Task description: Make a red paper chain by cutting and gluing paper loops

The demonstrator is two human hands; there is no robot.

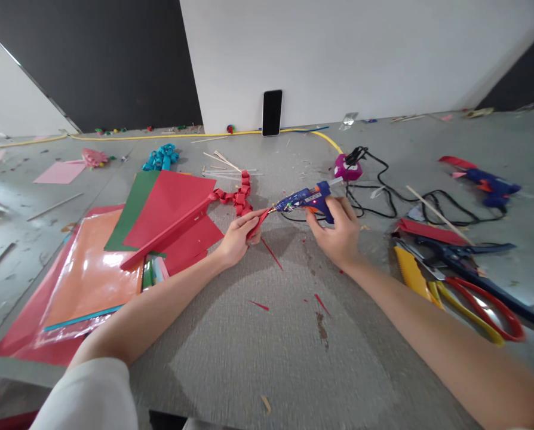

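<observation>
Near the middle, my left hand [237, 240] pinches a small folded piece of red paper [258, 223]. My right hand [337, 232] is wrapped round the handle of a blue glue gun [306, 197], with a finger at its orange trigger. The gun's nozzle points left and meets the red paper, or lies very close to it. A clear glue stick sticks out of the gun's back, and a small red light shows on its side. Just behind my left hand lies a red paper chain [241, 194]. Thin red scraps [322, 304] lie on the grey table [249, 358].
Red sheets [172, 206], a green sheet and orange paper in plastic [99, 257] lie left. A phone [272, 113] leans on the wall. At right are a purple power block [348, 168], black cables, a second glue gun [491, 184], pliers and red-handled scissors [491, 307].
</observation>
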